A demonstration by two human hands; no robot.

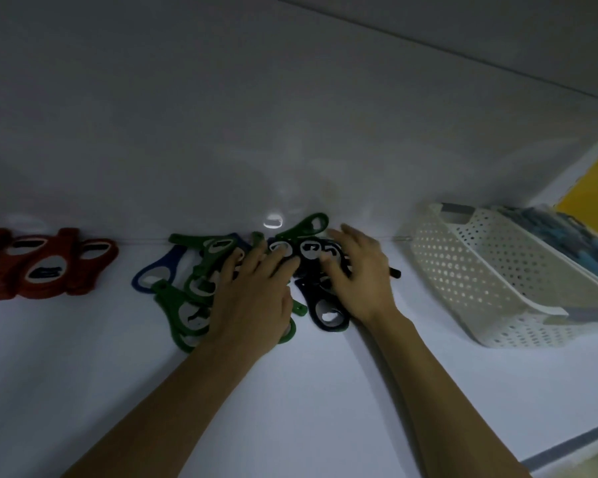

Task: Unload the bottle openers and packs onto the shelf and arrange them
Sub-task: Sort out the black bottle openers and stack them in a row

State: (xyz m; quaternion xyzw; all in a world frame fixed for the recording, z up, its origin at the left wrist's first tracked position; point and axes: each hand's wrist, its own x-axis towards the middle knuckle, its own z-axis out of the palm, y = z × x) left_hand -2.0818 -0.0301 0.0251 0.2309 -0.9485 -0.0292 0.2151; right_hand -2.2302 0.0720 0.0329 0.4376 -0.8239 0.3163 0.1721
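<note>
Openers (178, 307), green, blue and black, lie jumbled on the shelf (325, 391). Left hand (252, 301) and right hand (356, 281) rest spread on them, gripping nothing. Best slide colours apart gently, matching the red group (45, 263); packs (546, 222) wait in the basket (463, 270).

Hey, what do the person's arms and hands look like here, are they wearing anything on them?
Nothing is worn that shows. The left hand and right hand have no gloves, and no rings can be made out in the dim light. The left forearm and right forearm are bare down to the frame edge: no sleeves, watch or bracelet.
</note>
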